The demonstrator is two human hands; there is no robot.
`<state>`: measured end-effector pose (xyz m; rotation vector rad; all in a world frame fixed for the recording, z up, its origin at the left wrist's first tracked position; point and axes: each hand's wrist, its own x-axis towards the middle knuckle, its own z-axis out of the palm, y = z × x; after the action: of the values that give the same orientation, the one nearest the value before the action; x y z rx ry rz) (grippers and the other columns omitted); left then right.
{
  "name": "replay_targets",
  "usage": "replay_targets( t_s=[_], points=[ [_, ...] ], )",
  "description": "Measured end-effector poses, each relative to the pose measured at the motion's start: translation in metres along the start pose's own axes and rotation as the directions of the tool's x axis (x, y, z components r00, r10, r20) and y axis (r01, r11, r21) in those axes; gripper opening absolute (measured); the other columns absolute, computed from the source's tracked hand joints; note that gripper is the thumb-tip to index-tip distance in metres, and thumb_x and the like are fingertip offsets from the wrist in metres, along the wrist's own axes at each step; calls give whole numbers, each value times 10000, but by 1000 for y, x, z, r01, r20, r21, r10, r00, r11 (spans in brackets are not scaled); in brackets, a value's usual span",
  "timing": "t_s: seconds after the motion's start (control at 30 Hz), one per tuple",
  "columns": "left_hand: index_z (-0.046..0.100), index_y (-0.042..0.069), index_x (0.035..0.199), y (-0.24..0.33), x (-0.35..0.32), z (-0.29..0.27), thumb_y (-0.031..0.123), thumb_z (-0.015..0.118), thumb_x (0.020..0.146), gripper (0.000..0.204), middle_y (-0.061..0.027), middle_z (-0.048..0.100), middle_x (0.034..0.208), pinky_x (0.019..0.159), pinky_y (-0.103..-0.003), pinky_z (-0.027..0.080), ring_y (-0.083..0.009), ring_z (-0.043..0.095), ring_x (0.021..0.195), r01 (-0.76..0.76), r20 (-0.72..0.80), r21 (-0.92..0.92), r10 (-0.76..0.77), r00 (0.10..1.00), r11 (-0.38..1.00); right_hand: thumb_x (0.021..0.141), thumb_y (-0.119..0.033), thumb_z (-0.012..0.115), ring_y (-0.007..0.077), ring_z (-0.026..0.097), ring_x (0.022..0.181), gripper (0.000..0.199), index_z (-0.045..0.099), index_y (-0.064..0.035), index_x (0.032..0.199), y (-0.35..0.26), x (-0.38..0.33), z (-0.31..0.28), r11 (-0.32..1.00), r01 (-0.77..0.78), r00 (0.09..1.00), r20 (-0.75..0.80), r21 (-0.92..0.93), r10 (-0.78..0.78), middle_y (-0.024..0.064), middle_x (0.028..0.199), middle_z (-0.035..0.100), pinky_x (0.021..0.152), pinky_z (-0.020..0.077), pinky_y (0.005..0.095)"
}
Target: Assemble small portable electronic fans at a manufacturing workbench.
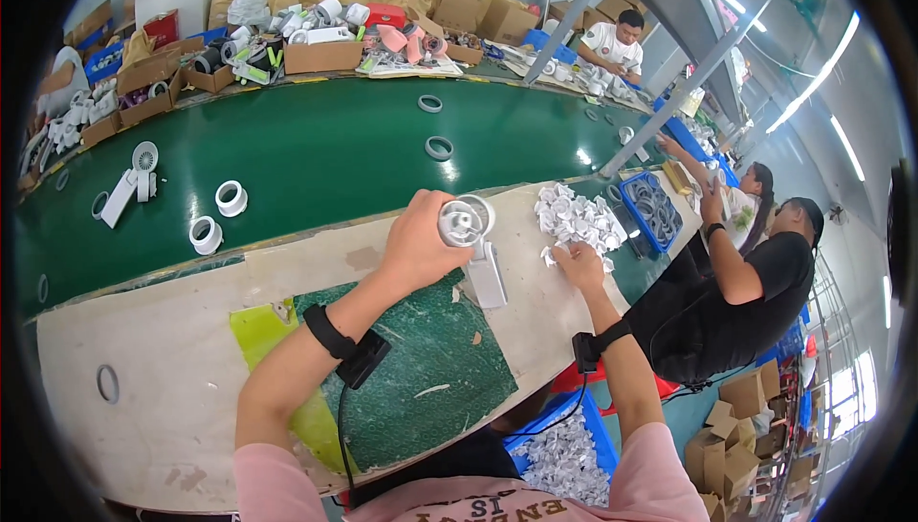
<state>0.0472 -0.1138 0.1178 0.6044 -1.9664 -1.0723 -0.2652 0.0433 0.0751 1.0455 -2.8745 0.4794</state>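
My left hand (421,243) is closed round the round head of a white handheld fan (488,276). The open face of its head shows a hub inside, and its flat handle points down toward the bench. At the near edge of a heap of small white plastic parts (579,216), my right hand (580,268) has its fingers drawn together on one of the parts; the fingertips partly hide it. Below the fan lies a worn dark green mat (430,369) on the beige-covered bench (172,369).
A green conveyor belt (316,140) carries grey rings (439,148), white collars (205,235) and another fan (124,187). A blue basket (652,211) of grey rings stands right of the heap. A blue bin (602,436) sits below the bench. A co-worker in black (736,283) sits close right.
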Motion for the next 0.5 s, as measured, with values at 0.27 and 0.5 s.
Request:
replay_targets(
  t_s=[0.27, 0.5],
  points=[
    [531, 23, 1179, 31, -7, 0, 46, 730, 623, 590, -127, 539, 1191, 818, -312, 480, -262, 560, 1054, -280, 23, -178, 288, 957, 943, 720, -59, 749, 37, 489, 556, 383, 523, -27, 1027, -59, -51, -65, 690, 352, 934, -189, 632, -304, 1, 672, 558, 499, 387, 191],
    [424, 42, 1330, 55, -22, -3, -39, 651, 671, 702, -148, 494, 1258, 794, -331, 503, -300, 547, 1085, -368, 121, -214, 398, 909, 905, 710, -15, 746, 28, 463, 530, 423, 483, -33, 1041, -124, -133, -106, 713, 433, 880, -86, 552, -467, -15, 688, 544, 479, 389, 191]
  ],
)
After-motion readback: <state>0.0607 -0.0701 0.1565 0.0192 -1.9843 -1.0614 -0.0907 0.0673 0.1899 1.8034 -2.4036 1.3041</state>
